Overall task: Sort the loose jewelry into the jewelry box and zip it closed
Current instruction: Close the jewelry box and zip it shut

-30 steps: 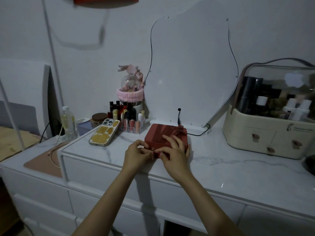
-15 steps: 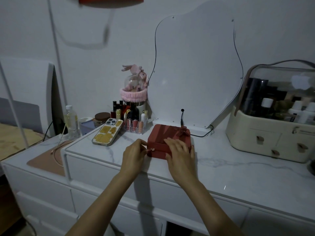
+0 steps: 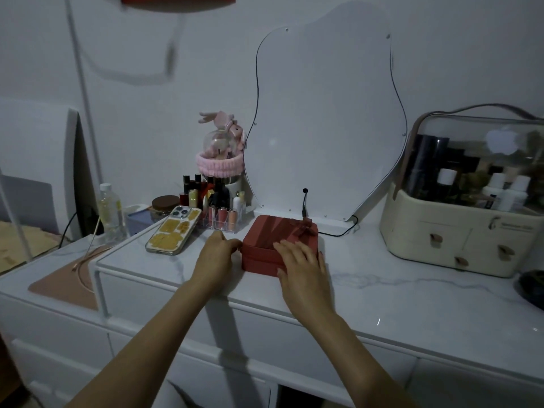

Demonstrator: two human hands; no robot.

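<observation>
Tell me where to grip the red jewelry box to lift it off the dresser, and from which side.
Grip the red jewelry box by its two short side walls, coming from above with a hand at each side. It lies flat and closed, low and squarish, so the walls offer parallel faces. The left hand is already at its left corner; the right hand rests on the lid. Avoid the bow on top.

The left hand's fingertips (image 3: 235, 245) hide the zipper pull at the left corner of the square red jewelry box with a bow (image 3: 273, 235). Right of that box, a cream cosmetics organiser with a clear lid (image 3: 459, 242) and a dark round object (image 3: 532, 285) run off the picture's edge.
</observation>
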